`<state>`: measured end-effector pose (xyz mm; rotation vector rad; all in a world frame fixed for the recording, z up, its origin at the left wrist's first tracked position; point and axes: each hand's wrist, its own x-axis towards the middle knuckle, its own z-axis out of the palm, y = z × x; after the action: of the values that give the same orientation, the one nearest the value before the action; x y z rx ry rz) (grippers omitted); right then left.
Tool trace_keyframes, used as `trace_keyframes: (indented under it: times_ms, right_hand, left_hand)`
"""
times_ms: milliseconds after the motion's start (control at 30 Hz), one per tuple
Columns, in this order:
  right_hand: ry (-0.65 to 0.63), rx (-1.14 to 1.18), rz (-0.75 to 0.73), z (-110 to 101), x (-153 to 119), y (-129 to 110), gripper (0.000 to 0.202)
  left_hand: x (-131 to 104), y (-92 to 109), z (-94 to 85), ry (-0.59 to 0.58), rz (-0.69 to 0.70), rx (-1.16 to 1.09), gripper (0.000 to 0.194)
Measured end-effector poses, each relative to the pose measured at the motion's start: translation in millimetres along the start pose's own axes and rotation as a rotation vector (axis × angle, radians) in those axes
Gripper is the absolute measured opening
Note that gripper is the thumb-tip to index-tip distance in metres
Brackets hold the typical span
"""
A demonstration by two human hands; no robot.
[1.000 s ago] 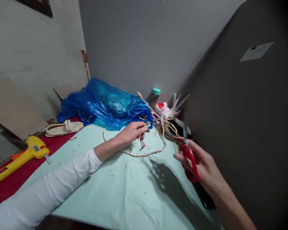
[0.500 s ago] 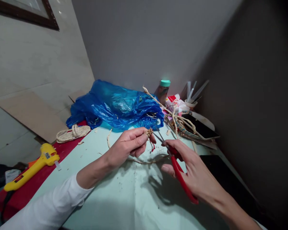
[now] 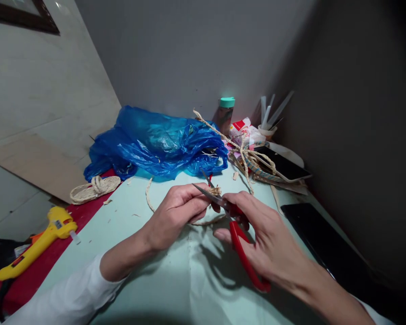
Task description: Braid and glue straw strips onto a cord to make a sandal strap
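Observation:
My left hand (image 3: 181, 210) pinches the end of a braided straw cord (image 3: 215, 191), whose frayed tan tip sticks out past the fingers. The rest of the cord curves below and behind that hand over the pale green table cover. In my right hand (image 3: 257, 228) are red-handled scissors (image 3: 245, 257), with fingers and thumb in the handles. The scissors' blades are parted and lie around the frayed cord end, one blade passing in front of it. A bit of red thread shows by the blade tips.
A blue plastic bag (image 3: 155, 140) lies at the back. To the left are a yellow glue gun (image 3: 37, 248) and a straw sandal-shaped piece (image 3: 94, 189). At right are a tablet (image 3: 280, 162), coiled braided cord (image 3: 246, 158), a green-lidded jar (image 3: 226, 113) and a black flat object (image 3: 318, 234).
The scissors have moved left, bringing their blades from beside the cord end to around it. The blades are wider apart. The view has shifted slightly.

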<state>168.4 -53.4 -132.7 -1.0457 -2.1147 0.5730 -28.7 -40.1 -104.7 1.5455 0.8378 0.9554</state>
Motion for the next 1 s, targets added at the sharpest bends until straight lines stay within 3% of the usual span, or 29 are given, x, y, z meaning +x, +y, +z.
trace_keyframes:
  times_ms: [667,867,1000]
  right_hand:
    - [0.048,-0.014,-0.095,14,-3,3,0.007]
    - [0.029,-0.018,-0.110,21,-3,4,0.012]
    - [0.063,-0.043,-0.139,15,-7,-10,0.011]
  left_hand:
    - [-2,-1,4.1,0.069,-0.024,0.083,0.024]
    - [-2,11,5.2,0.140,-0.078,0.323,0.023]
    - [-14,31,8.0,0.175,-0.064,0.453,0.026]
